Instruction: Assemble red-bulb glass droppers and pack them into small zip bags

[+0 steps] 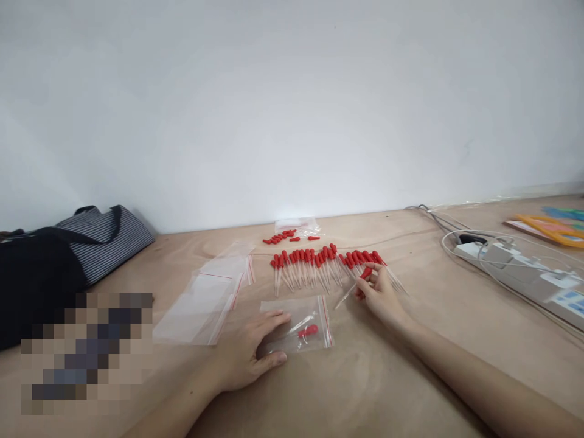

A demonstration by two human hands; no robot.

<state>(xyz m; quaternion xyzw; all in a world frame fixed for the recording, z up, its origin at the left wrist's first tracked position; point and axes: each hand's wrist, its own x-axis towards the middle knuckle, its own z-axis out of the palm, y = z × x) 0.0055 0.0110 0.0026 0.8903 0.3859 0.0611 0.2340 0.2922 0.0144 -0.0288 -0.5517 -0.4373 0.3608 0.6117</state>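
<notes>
My right hand (375, 289) pinches a dropper (366, 273) by its red rubber bulb; the clear tube slants down to the left. Beyond it lies a row of droppers (303, 260) with red bulbs and clear tubes, some of them just behind my fingers. My left hand (264, 347) rests with fingers apart on the left part of a clear zip bag (285, 336) with a red seal line. Inside that bag a red bulb (308, 330) shows; my hand hides what lies further left.
Empty zip bags (196, 307) overlap at the left. Loose red bulbs (278, 237) and another clear bag (296, 226) lie near the wall. A power strip (524, 274) with cables stands right, a striped bag (114, 243) left. A blurred patch (86, 353) covers something.
</notes>
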